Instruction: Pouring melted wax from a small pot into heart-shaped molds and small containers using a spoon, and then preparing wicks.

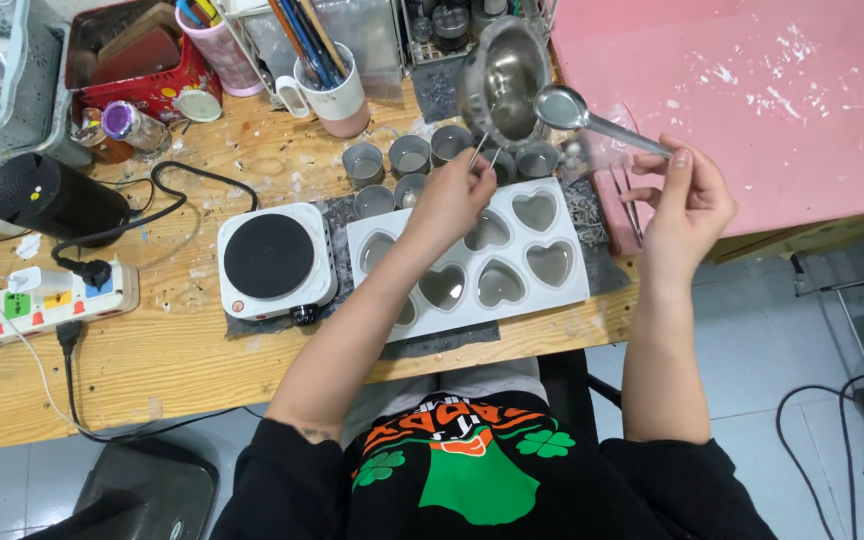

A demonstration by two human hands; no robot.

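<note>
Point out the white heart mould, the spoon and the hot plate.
white heart mould (552,292): head view, on its bare right rim.
spoon (559,106): head view, on the bowl; right hand (689,205) holds its handle.
hot plate (269,256): head view, on the black round top.

A pale plywood desk (182,360) carries everything. A dark grey mat (592,268) lies on it, under a white silicone mould with heart-shaped hollows (562,290) and a small white hotplate with a round black top (274,258). Behind the mould stand small grey metal cups (410,155). At the left edge lies a white power strip with coloured switches (47,300), near a black cylinder (52,198). Further back stand a red tin (142,90) and a white mug of brushes (337,98).
</note>
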